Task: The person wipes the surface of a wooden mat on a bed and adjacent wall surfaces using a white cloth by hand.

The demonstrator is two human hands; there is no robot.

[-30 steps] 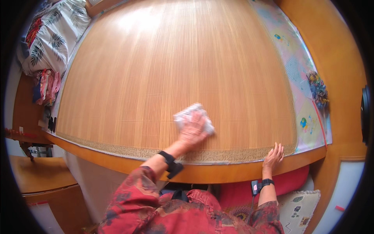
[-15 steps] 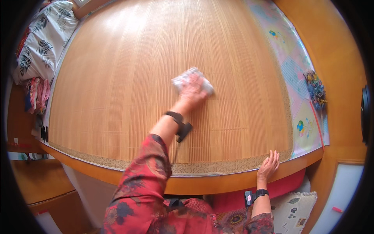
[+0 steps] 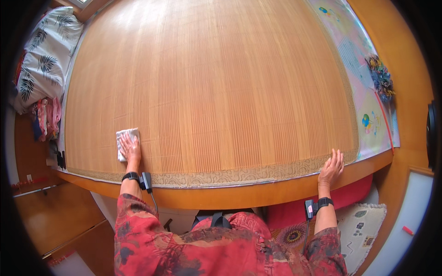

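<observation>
Fingers (image 3: 126,142) of the left hand (image 3: 130,151) lie spread and flat, pressing a white cloth (image 3: 125,141) down on the bamboo mat (image 3: 207,87); they are not curled around it, only holding it by pressure from above. The cloth sits at the near left part of the mat, just inside the patterned fabric border (image 3: 221,177) that runs along the near edge.

Change noted: half a second ago the same hand and cloth were well up the mat, near its middle, with the arm stretched out. A second ago they were low and nearer the centre line. The cloth has therefore travelled out and back, ending far to the left. Judged from this, the wiping is proceeding in long strokes, and the left near section is the part now under the cloth.

Right hand (image 3: 331,166) rests open, fingers extended, on the near right edge of the mat where it meets the wooden bed frame (image 3: 239,198); it holds nothing and has stayed at that edge as a brace throughout.

Also present: a leaf-print pillow (image 3: 43,50) at the far left, a colourful printed sheet (image 3: 363,83) along the right side, and a black wrist band (image 3: 130,175) with a cable on each forearm.
</observation>
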